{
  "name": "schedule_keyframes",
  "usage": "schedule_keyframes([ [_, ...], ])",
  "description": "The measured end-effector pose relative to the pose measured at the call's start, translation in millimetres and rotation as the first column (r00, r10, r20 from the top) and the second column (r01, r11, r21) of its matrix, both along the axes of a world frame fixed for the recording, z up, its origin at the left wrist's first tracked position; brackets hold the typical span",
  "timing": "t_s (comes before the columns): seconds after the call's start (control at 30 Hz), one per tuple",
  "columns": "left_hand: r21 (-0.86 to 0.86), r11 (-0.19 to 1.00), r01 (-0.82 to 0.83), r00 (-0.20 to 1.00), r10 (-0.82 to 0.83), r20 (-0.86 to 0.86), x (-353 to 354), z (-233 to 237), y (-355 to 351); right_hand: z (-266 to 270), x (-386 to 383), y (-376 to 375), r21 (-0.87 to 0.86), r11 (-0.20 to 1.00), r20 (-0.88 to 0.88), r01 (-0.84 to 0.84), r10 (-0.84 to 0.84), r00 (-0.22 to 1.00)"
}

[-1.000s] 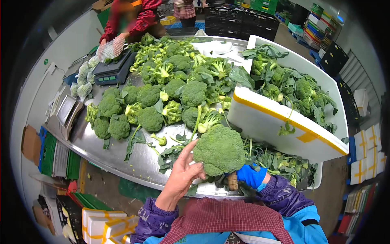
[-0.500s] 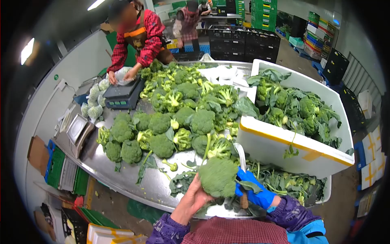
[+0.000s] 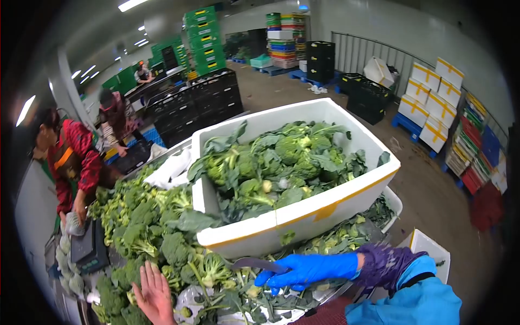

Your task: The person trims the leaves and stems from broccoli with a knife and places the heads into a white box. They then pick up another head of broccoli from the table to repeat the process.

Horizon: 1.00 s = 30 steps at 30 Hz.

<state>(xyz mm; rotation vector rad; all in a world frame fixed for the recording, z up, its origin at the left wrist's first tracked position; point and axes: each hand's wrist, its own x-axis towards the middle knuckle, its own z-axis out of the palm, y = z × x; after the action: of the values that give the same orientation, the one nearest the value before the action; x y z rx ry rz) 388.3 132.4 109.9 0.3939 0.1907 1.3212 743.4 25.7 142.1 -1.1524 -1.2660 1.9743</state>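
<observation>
Blue rubber glove covers the right hand (image 3: pixel 306 269), which comes in from the right at the bottom of the view, low over the tabletop (image 3: pixel 324 295). Its fingers (image 3: pixel 281 279) are curled closed around the handle of a knife (image 3: pixel 250 264); the handle itself is hidden inside the glove, and only the dark blade shows, pointing to the left and lying nearly flat above the cut leaves and stalks (image 3: pixel 238 295). The blade is just in front of the white foam box (image 3: pixel 303 214), near its lower wall, and I cannot tell if it touches the greens below it. The left hand (image 3: pixel 154 292) is bare and wide open, fingers spread and pointing up, and it has hold of nothing; it is over the heap of loose broccoli heads (image 3: pixel 176 249), just beside a head that lies with its pale stem upward (image 3: pixel 214 268). The two hands are apart, with this head between them. The foam box has yellow tape on its side and is full of broccoli with big leaves. Behind it, on the right, the rim of a second white box (image 3: pixel 394 201) shows, with leaf scraps inside. On the far left a person in a red checked shirt (image 3: pixel 76 157) bends over a dark scale (image 3: pixel 86 246), next to broccoli wrapped in white net (image 3: pixel 65 260). Black crates (image 3: pixel 211 100) and green crates (image 3: pixel 203 40) are stacked further back in the hall.
</observation>
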Motion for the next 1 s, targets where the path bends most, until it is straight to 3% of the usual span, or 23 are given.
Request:
schedule_keyframes([
  [0.07, -0.184, 0.983, -0.009, 0.987, -0.02, -0.157, 9.3, -6.4, -10.3, 36.8, 35.5, 10.5, -0.021, 0.992, 0.064, -0.127, 0.128, 0.99],
  [0.13, -0.258, 0.966, -0.004, 0.955, -0.073, -0.287, 12.3, -20.9, -17.0, 58.9, 73.1, 21.6, 0.128, 0.991, 0.253, -0.044, 0.01, 0.967],
  [0.23, -0.384, 0.921, -0.072, 0.953, -0.05, -0.298, 14.6, -36.4, -30.2, 94.2, 123.9, 49.3, 0.278, 0.944, 0.388, 0.179, -0.281, 0.878],
  [0.33, -0.392, 0.918, -0.064, 0.951, -0.063, -0.304, 14.2, -46.6, -43.8, 89.3, 173.5, 94.1, 0.484, 0.831, 0.495, 0.274, -0.518, 0.697],
  [0.4, -0.446, 0.888, -0.114, 0.919, -0.077, -0.387, 15.1, -50.8, -50.5, 58.3, 217.6, 128.8, 0.597, 0.765, 0.536, 0.241, -0.604, 0.59],
  [0.43, -0.436, 0.896, -0.086, 0.922, -0.095, -0.376, 16.3, -52.2, -53.6, 45.2, 236.0, 142.7, 0.6, 0.764, 0.532, 0.239, -0.603, 0.594],
  [0.5, -0.423, 0.905, -0.053, 0.916, -0.125, -0.382, 20.0, -50.2, -59.4, 21.6, 265.9, 168.5, 0.681, 0.73, 0.668, 0.064, -0.654, 0.356],
  [0.53, -0.421, 0.906, -0.048, 0.907, -0.137, -0.399, 23.1, -46.8, -62.1, 10.7, 278.2, 181.1, 0.681, 0.73, 0.664, 0.057, -0.649, 0.371],
  [0.6, -0.436, 0.896, -0.078, 0.908, -0.117, -0.402, 26.2, -42.8, -69.0, -12.4, 297.0, 202.6, 0.664, 0.714, 0.744, -0.223, -0.661, 0.098],
  [0.67, -0.487, 0.861, -0.148, 0.897, -0.09, -0.433, 31.5, -37.3, -74.9, -39.2, 309.5, 215.6, 0.691, 0.663, 0.71, -0.286, -0.698, 0.096],
  [0.8, -0.5, 0.848, -0.177, 0.933, -0.016, -0.359, 28.3, -44.9, -84.7, -44.2, 311.0, 230.3, 0.547, 0.796, 0.825, -0.261, -0.565, 0.005],
  [0.9, -0.513, 0.836, -0.195, 0.931, -0.007, -0.366, 28.4, -51.9, -91.0, -37.7, 307.5, 224.4, 0.521, 0.83, 0.85, -0.198, -0.525, 0.036],
  [1.0, -0.54, 0.817, -0.2, 0.93, -0.015, -0.366, 31.0, -60.5, -94.5, -35.5, 303.2, 215.2, 0.641, 0.731, 0.761, -0.234, -0.644, 0.076],
])
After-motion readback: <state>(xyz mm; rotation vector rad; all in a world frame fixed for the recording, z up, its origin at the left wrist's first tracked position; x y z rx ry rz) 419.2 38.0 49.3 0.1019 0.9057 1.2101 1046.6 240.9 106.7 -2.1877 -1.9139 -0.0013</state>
